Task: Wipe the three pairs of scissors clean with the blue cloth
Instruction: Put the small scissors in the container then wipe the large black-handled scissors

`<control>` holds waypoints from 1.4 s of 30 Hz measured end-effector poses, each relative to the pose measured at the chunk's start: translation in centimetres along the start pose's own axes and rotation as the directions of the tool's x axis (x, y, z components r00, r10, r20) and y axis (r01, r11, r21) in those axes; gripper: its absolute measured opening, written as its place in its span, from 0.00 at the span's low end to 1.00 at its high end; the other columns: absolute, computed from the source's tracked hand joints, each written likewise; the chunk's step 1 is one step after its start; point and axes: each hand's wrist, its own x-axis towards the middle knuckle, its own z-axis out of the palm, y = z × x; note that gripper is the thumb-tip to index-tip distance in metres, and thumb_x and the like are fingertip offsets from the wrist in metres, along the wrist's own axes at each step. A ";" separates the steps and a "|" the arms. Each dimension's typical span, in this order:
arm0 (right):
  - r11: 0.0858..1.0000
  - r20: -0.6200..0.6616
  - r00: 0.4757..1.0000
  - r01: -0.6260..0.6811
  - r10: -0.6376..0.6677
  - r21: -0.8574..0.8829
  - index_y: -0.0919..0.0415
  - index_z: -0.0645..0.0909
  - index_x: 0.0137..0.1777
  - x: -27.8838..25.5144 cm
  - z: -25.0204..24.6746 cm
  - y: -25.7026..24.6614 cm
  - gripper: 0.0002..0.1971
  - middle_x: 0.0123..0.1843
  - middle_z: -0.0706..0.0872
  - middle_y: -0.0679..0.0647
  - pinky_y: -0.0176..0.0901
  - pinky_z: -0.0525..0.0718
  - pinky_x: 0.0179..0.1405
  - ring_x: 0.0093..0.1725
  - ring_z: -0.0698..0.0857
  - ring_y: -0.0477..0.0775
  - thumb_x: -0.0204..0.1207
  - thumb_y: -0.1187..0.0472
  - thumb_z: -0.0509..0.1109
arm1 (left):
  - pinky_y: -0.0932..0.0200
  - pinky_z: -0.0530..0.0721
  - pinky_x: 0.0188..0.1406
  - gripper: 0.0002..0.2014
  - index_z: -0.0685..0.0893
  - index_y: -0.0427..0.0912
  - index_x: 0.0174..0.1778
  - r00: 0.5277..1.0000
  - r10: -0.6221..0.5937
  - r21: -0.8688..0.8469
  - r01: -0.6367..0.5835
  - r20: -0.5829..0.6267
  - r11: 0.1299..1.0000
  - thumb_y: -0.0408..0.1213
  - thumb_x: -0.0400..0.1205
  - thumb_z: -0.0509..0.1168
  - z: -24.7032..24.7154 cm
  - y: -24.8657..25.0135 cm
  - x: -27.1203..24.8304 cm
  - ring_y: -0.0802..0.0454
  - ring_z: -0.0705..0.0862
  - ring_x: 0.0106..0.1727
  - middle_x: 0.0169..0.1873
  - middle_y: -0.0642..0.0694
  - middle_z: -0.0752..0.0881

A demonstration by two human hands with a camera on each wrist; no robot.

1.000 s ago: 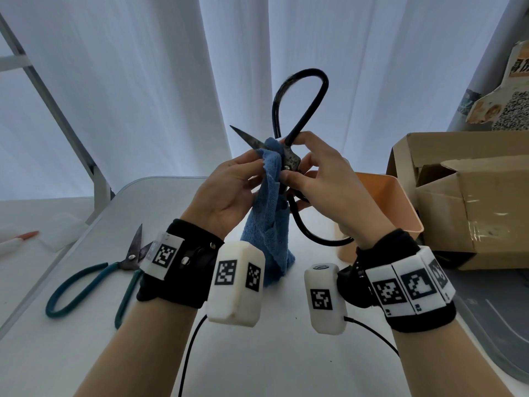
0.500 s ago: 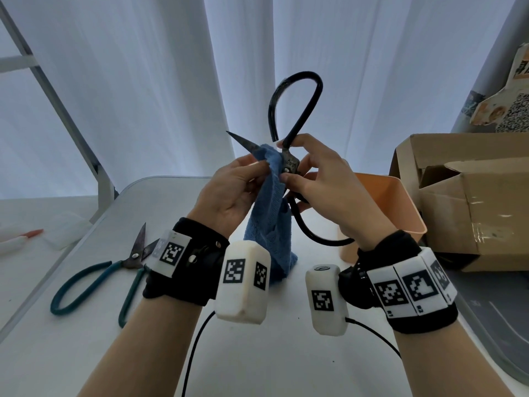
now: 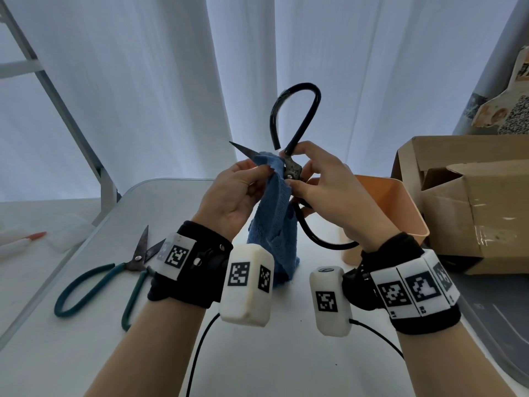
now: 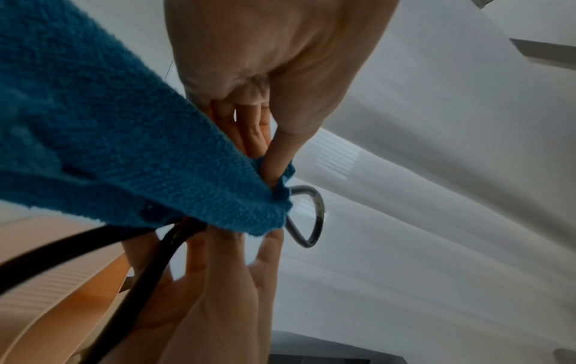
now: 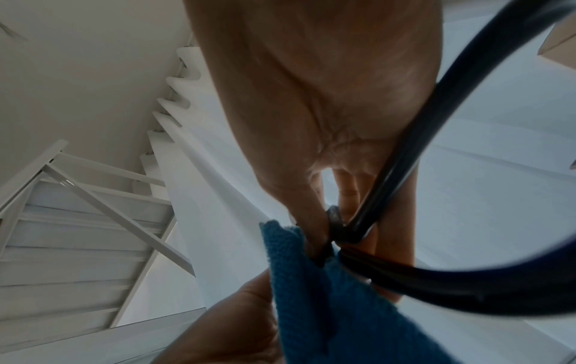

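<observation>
Black-handled scissors (image 3: 297,118) are held up above the table, blade tip pointing left. My right hand (image 3: 317,184) pinches them at the pivot, one handle loop (image 5: 436,138) running past the palm. My left hand (image 3: 240,190) pinches the blue cloth (image 3: 274,213) around the blade; the cloth (image 4: 124,147) hangs down toward the table. In the right wrist view the cloth (image 5: 327,295) covers the blade. A second pair, teal-handled scissors (image 3: 114,276), lies on the table at the left, partly behind my left wristband. I see no third pair.
An orange bin (image 3: 395,202) stands behind my right hand, with an open cardboard box (image 3: 472,202) to its right. A white table (image 3: 71,353) carries the work. A metal frame post (image 3: 71,118) rises at the left. A pen (image 3: 25,239) lies far left.
Both hands and the black scissors have shifted slightly; the left hand's cloth has slid a little along the blade. The teal scissors have not moved.
</observation>
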 end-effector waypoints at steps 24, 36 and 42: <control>1.000 -0.002 1.000 0.020 -0.020 0.006 0.50 0.78 0.67 0.1 0.5 -0.2 0.17 0.42 0.84 0.59 0.54 0.93 0.36 0.37 0.92 0.56 0.81 0.64 0.74 | 0.62 0.87 0.37 0.23 0.77 0.27 0.72 0.980 0.144 -0.022 -0.149 -0.138 0.989 0.25 0.80 0.70 0.0 0.7 -0.2 0.54 0.88 0.35 0.38 0.43 0.90; 1.000 0.004 1.000 0.017 -0.017 -0.003 0.50 0.79 0.67 -1.2 0.4 -1.6 0.16 0.42 0.81 0.57 0.52 0.94 0.38 0.39 0.91 0.54 0.83 0.65 0.71 | 0.56 0.88 0.39 0.12 0.81 0.37 0.62 0.989 0.094 0.140 -0.078 -0.113 0.987 0.29 0.82 0.68 1.4 0.6 -3.0 0.49 0.89 0.42 0.41 0.41 0.90; 1.000 0.042 0.999 -0.016 0.015 0.015 0.52 0.80 0.67 -4.7 0.1 -2.8 0.16 0.40 0.80 0.54 0.46 0.93 0.36 0.37 0.90 0.50 0.81 0.63 0.73 | 0.57 0.88 0.49 0.21 0.78 0.28 0.72 0.981 0.115 0.034 -0.111 -0.155 0.993 0.25 0.82 0.68 1.0 0.8 -6.8 0.50 0.86 0.44 0.52 0.36 0.87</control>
